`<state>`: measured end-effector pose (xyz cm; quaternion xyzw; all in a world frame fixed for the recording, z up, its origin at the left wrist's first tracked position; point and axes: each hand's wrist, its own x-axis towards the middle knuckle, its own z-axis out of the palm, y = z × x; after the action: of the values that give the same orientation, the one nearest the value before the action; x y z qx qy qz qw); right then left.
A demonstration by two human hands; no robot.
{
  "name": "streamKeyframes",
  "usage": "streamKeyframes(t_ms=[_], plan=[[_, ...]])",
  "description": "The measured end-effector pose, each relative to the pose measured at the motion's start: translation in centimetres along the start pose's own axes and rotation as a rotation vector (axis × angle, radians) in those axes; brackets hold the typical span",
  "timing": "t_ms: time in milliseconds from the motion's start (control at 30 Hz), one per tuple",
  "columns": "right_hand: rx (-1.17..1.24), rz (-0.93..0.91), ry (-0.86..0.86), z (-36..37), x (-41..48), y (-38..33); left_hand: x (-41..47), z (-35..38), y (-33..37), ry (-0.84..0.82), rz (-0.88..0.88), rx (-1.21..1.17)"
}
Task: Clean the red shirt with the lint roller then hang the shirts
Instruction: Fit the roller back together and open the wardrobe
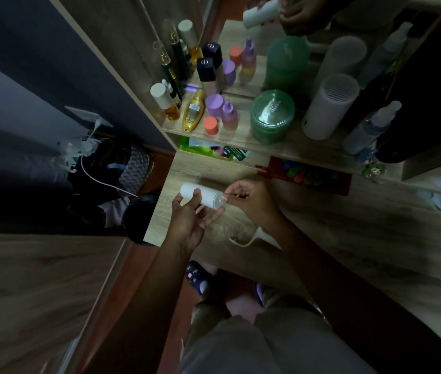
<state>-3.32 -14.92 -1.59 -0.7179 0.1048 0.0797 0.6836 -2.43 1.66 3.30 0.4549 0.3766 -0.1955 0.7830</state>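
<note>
The lint roller's white roll [199, 195] is held just above the wooden desk [349, 238], lying sideways. My left hand [190, 221] grips it from below, fingers curled round its near side. My right hand [247, 201] is at the roll's right end, fingertips pinched together on a thin edge there. A white curved handle [245, 241] lies on the desk, partly hidden under my right forearm. No red shirt is in view.
A shelf behind the desk carries several bottles [194, 110], a green jar [272, 116], a white cylinder device [328, 106] and a spray bottle [370, 128]. A red tray [308, 175] of coloured pieces lies at the desk's back. Bags and a cable [111, 168] crowd the floor to the left.
</note>
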Motion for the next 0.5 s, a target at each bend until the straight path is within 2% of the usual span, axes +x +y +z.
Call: streamKeyframes(t_ms=[167, 300, 500], plan=[[-0.05, 0.011, 0.035, -0.4, -0.5, 0.9, -0.6, 0.7, -0.2, 0.002, 0.079, 0.025], [-0.249, 0.129, 0.128, -1.4, -1.7, 2.8, -1.0, 1.2, 0.2, -0.005, 0.182, 0.09], [-0.595, 0.265, 0.179, -2.7, -3.0, 6.6, -0.9, 1.1, 0.7, -0.012, 0.219, 0.14]])
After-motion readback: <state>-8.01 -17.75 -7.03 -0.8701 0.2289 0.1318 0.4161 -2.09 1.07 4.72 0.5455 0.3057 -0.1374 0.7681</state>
